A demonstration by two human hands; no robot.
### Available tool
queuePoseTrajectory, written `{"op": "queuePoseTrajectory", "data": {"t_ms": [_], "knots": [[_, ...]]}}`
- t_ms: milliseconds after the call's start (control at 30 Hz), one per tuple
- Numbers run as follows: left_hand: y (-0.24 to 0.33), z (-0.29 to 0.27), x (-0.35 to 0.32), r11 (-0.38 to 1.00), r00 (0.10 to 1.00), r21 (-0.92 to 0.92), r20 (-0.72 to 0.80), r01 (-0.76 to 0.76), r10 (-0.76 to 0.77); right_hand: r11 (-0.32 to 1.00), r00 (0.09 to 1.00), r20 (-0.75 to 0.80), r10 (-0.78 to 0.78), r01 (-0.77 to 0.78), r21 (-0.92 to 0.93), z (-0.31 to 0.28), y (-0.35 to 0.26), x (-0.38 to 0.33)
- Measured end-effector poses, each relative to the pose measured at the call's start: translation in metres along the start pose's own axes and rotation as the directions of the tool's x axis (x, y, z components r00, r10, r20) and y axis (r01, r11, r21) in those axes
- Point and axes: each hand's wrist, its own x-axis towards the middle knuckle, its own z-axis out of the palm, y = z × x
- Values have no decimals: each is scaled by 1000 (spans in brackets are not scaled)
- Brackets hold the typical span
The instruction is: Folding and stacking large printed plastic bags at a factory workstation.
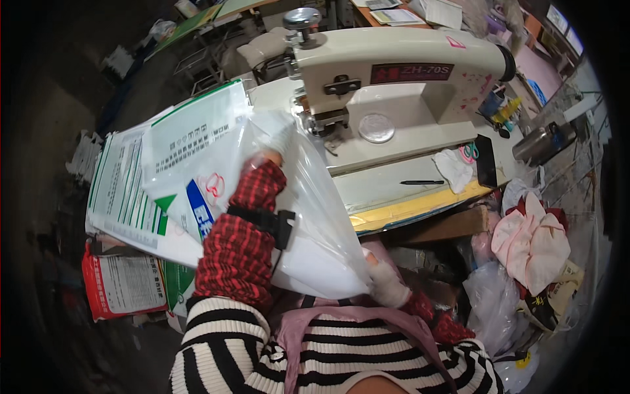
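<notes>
Clear plastic bag (308, 217) held across frame centre, between my two hands.

I see the bag's long axis running from the sewing machine (394, 72) at upper centre down to lower right; my left hand (262, 161) is nearer the machine, pressed on the bag's upper end, fingers hidden so I cannot tell its grip; my gloved right hand (387, 282) pinches the lower corner; printed sacks (131, 197) lie at left.
</notes>
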Motion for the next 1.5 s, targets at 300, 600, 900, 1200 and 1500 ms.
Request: {"op": "queuePoseTrajectory", "data": {"t_ms": [300, 600, 900, 1200, 1500], "knots": [[33, 44, 19, 994, 949, -58, -307, -88, 66, 646, 979, 48, 196, -92, -758, -39, -46, -5], [-66, -61, -34, 799, 980, -570, -75, -194, 185, 736, 995, 12, 99, -66, -674, -27, -45, 180], [-83, -46, -197, 683, 875, -612, -31, -399, 483, 909, 981, 94, 168, -118, -400, -41, -53, 244], [-12, -128, -199, 293, 619, -956, 246, 26, 746, 859, 993, -12, 119, -109, -500, -29, -42, 226], [-43, -133, -164, 322, 742, -944, 166, -70, 649, 782, 917, -14, 399, -348, -516, -18, -69, 209]]}}
